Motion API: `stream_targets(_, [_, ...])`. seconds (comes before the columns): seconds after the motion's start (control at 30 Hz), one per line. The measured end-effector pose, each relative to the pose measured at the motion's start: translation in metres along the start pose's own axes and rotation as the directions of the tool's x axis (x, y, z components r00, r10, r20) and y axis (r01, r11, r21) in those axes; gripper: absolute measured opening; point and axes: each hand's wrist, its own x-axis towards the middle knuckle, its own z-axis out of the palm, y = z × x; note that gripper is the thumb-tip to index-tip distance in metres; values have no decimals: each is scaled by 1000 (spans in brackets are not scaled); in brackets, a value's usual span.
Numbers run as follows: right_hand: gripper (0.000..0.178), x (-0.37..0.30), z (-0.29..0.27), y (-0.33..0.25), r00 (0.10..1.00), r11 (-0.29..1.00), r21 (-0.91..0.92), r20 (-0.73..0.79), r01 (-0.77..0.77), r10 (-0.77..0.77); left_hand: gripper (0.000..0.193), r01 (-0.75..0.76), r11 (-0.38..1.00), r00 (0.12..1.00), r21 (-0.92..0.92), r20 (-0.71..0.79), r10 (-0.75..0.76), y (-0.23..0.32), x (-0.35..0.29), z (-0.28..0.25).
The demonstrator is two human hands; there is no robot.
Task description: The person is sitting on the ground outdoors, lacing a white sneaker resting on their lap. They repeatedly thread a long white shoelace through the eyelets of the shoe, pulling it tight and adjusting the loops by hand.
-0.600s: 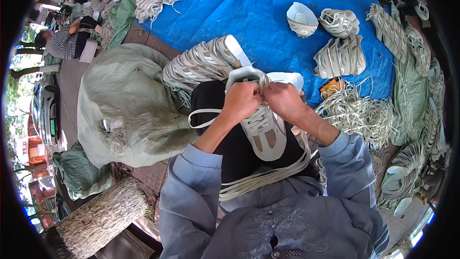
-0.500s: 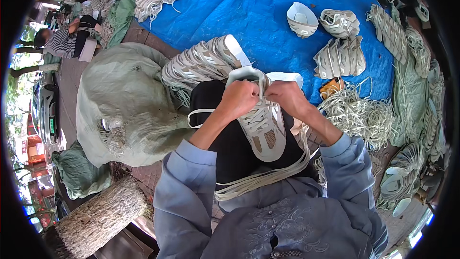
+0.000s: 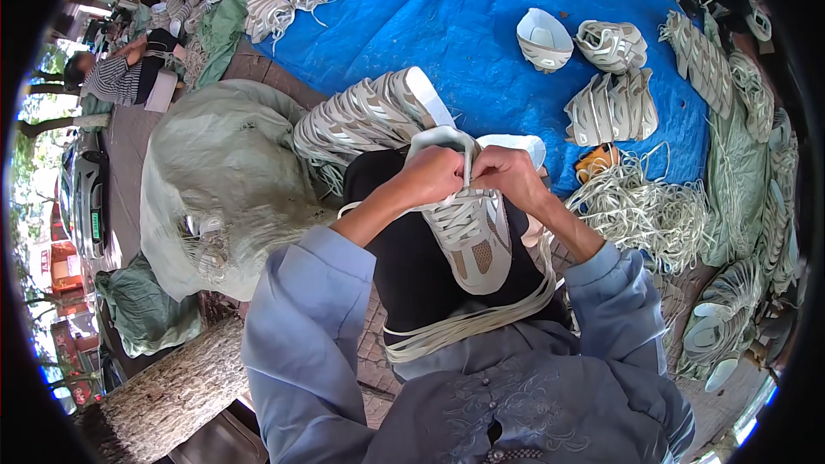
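A beige and white shoe upper with a criss-crossed shoelace lies on my black-covered lap, its toe toward me. My left hand is closed on the upper's edge beside its raised collar. On the other side of that edge, my right hand pinches with thumb and forefinger; whatever is between those fingertips is too small to make out. A pale lace strand runs out by my left wrist. Several loose laces are draped across my lap. Just beyond the hands lies a row of nested shoe uppers.
A blue tarp spreads ahead, carrying shoe uppers and a heap of laces. Left of me bulges a pale sack, with a stone block nearer. More uppers line the right side. A person sits far left.
My left forearm and elbow have swung outward to the left. The lace loop by my left wrist is now mostly behind the forearm. Both hands stay at the upper's collar end.
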Motion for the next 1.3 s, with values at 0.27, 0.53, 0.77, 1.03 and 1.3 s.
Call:
stream_targets(0.27, [9, 3, -1, -9, 975, 965, -142, 52, 221, -216, 12, 201, 796, 966, -571, 248, -66, 18, -67, -60])
stream_targets(0.53, [9, 5, 10, -6, 951, 904, -301, 49, 304, -304, 10, -103, 987, 912, 126, -385, 144, -13, -63, -13])
stream_targets(0.77, [10, -8, 4, -2, 996, 988, -143, -50, 60, -68, 8, -60, 949, 917, 308, -360, 174, 7, -31, 13])
stream_targets(1.03, [10, -7, 6, -4, 998, 996, 58, -14, -60, 61, 7, -152, 939, 955, 308, -199, 219, -4, -19, 10])
stream_targets(1.3, [12, -1, 3, -9, 999, 983, 181, -7, -37, 39, 12, -127, 602, 988, -788, -152, 9, 13, -123, -66])
